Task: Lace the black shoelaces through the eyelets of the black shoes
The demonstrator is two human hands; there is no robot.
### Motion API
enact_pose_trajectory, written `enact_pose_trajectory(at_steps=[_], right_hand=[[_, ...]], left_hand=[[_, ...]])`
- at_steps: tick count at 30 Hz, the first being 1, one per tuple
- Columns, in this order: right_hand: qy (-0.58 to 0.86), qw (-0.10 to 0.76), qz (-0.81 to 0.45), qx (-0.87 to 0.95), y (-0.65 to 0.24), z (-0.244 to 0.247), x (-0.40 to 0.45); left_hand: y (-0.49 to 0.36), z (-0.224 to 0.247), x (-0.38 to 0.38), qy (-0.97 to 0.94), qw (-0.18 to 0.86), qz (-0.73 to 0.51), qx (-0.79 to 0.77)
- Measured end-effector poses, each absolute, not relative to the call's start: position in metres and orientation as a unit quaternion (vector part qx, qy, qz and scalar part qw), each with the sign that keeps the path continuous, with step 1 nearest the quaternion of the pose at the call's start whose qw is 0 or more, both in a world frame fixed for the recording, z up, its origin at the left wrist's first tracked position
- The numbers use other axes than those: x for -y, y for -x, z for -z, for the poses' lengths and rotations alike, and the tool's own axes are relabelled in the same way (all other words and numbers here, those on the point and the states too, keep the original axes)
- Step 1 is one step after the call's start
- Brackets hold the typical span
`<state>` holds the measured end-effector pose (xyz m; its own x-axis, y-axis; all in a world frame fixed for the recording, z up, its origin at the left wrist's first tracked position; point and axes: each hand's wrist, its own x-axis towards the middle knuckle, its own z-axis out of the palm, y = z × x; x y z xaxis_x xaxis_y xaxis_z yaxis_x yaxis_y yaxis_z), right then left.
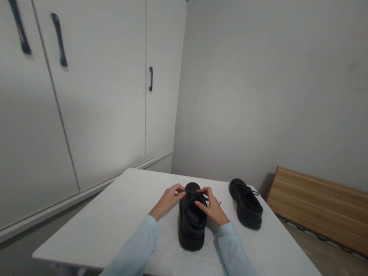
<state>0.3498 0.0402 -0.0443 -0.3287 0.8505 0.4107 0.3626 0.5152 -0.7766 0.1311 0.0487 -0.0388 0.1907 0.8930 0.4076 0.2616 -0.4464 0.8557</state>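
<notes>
A black lace-up shoe (192,230) stands on the white table with its toe pointing away and its heel toward me. At its left side, my left hand (170,197) pinches a black shoelace between thumb and fingers. On the other side, my right hand (209,204) has its thumb and fingers around part of the lace, over the shoe's opening. A lace end sticks out past the right hand. The second black shoe (249,209), its lace tied in a bow, stands farther right, touched by neither hand.
The white table (109,230) reaches back toward a grey wall (270,98). White cabinets (102,84) with dark handles line the left side. A wood-grain board (325,208) leans at the right beyond the table, with a dark cable along its lower edge.
</notes>
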Motion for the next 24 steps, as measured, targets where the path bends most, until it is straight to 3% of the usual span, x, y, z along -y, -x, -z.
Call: enact_pose_trajectory(at_steps=[13,24], right_hand=[[0.398,0.425,-0.299,0.756,-0.3499,0.0435,-0.0394],[0.403,0.42,-0.302,0.755,-0.35,0.0426,-0.0389]], left_hand=[[-0.1303,0.0326,-0.0505,-0.532,0.517,-0.584,-0.33],[-0.1327,0.0307,-0.0465,-0.496,0.536,-0.611,-0.307]])
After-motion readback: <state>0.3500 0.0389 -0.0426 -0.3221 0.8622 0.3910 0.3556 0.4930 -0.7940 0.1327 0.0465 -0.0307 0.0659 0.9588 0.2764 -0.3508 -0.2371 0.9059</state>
